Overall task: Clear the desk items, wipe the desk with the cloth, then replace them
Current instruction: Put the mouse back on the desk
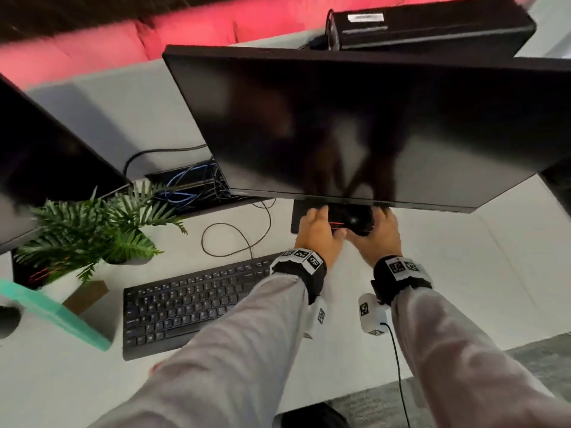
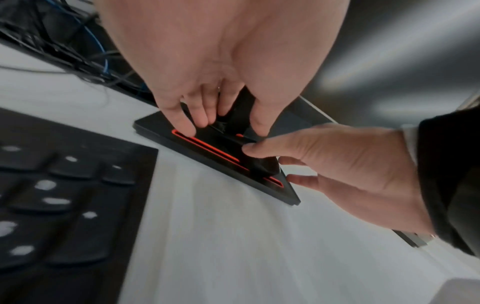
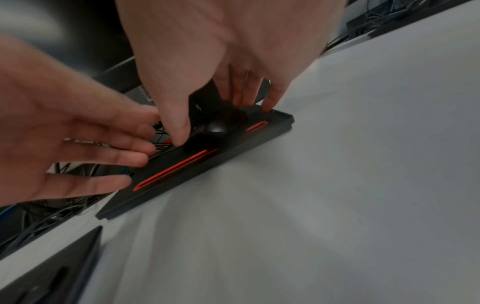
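A black monitor (image 1: 355, 125) stands on the white desk (image 1: 463, 257), its flat base (image 1: 298, 220) marked by a red slot. Both hands reach under the screen to the stand. My left hand (image 1: 318, 233) straddles the neck (image 2: 241, 107): fingertips (image 2: 188, 126) on the base (image 2: 158, 127), thumb on the neck's other side. My right hand (image 1: 378, 236) grips the neck's foot (image 3: 218, 127), thumb in front and fingers (image 3: 246, 98) behind. The left hand (image 3: 64, 133) lies along the base (image 3: 207, 166). No cloth is in view.
A black keyboard (image 1: 191, 304) lies close in front of the stand, left of my arms. Further left are a potted fern (image 1: 102, 230), a teal box (image 1: 55, 310) and a second monitor (image 1: 40, 156). A cable tray (image 1: 191, 186) sits behind; a thin cable (image 1: 228, 239) loops on the desk.
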